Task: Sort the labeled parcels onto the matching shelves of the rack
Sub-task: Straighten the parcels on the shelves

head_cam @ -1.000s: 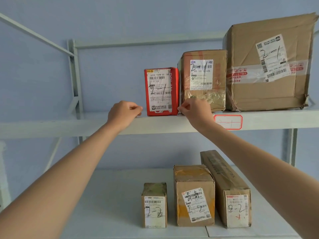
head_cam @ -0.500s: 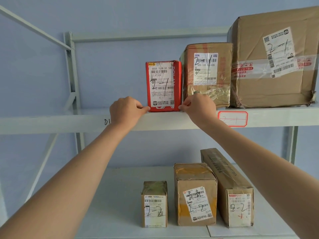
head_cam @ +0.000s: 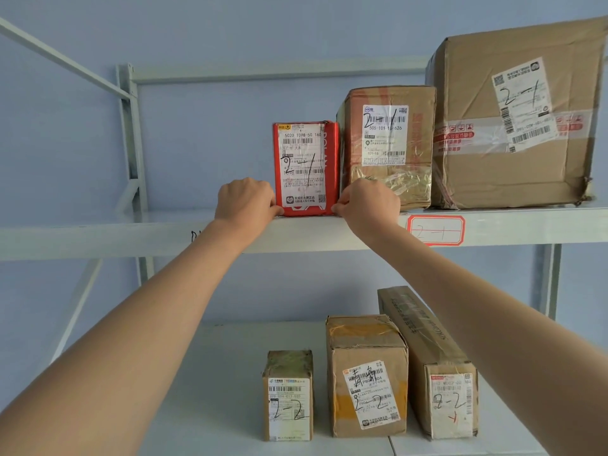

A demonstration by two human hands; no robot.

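A red parcel (head_cam: 304,166) with a white label marked 2-1 stands upright on the upper shelf (head_cam: 131,236). My left hand (head_cam: 246,202) touches its lower left corner and my right hand (head_cam: 368,205) its lower right corner, fingers curled against its base. To its right stand a taped brown box (head_cam: 388,146) and a large cardboard box (head_cam: 516,120), both marked 2-1. A red-bordered shelf tag (head_cam: 436,230) reading 2-1 is stuck on the shelf's front edge.
On the lower shelf (head_cam: 204,390) stand three brown parcels marked 2-2: a small one (head_cam: 289,396), a middle one (head_cam: 367,376) and a long one (head_cam: 431,360). White rack posts (head_cam: 131,139) rise at the left against a blue wall.
The red parcel has slid slightly deeper onto the upper shelf between my hands, which stay pressed at its lower corners. The view has shifted a little.
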